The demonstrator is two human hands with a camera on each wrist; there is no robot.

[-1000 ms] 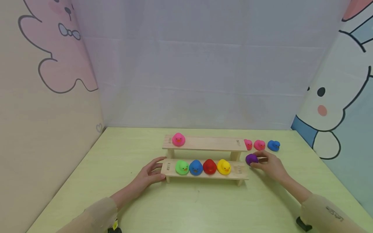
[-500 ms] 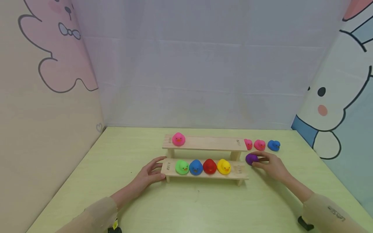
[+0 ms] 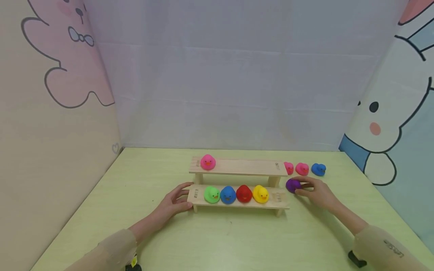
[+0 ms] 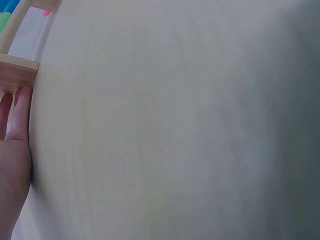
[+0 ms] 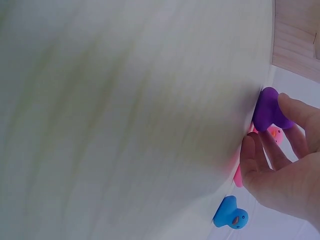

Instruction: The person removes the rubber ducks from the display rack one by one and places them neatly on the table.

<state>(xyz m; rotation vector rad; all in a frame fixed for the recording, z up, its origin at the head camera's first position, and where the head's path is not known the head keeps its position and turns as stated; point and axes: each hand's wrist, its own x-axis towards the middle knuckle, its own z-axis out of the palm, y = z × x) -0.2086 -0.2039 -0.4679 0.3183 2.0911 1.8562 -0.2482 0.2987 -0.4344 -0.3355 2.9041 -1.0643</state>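
Pickup, apparently, of the purple rubber duck (image 3: 292,185), just beside the three o'clock end of the two-tier pale wooden stand (image 3: 247,166).
Pinched between thumb and forefinger of the right hand (image 3: 317,193), at ten o'clock from the palm, seemingly down on the pale yellow-green table (image 3: 230,241). Held at the stand's nine o'clock end with the left hand (image 3: 171,200), thumb in front, fingers behind. Likely called for next: a secure pinch, then a lift without nudging the pink rubber duck (image 3: 302,168) at one o'clock.

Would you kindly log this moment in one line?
left hand: touches pale wooden front shelf; right hand: pinches purple toy duck; yellow toy duck: on shelf
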